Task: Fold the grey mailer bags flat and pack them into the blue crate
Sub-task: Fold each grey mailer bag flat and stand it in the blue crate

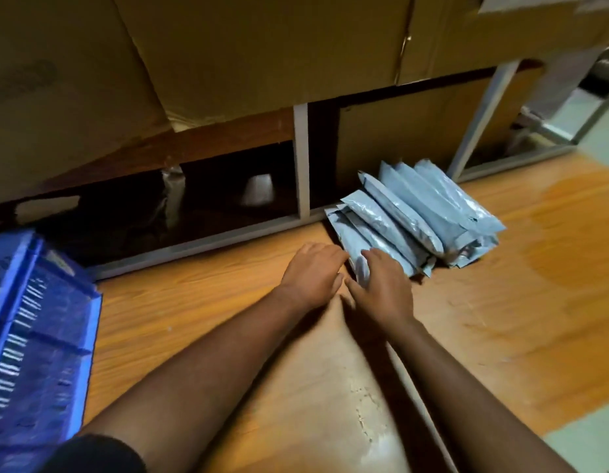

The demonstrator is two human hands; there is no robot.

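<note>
**Mailer bags at my fingertips, crate waiting to the left**

Mailer bags (419, 216), grey and glossy, lie in an overlapping heap on the wooden floor (500, 302), against the foot of a metal rack (301, 162) stacked with cardboard boxes (262, 46). Both my hands work the nearest bag (361, 264): my right hand (381, 288) curls around its near end, while my left hand (313, 271) rests beside it, fingers relaxed and touching its edge. To do this well, I judge I should draw the one bag clear of the heap, press the air out, and crease it square before lifting. The blue crate (33, 336) sits well apart at my far left, tilted towards me; I cannot tell what, if anything, lies inside its slotted walls.
</note>
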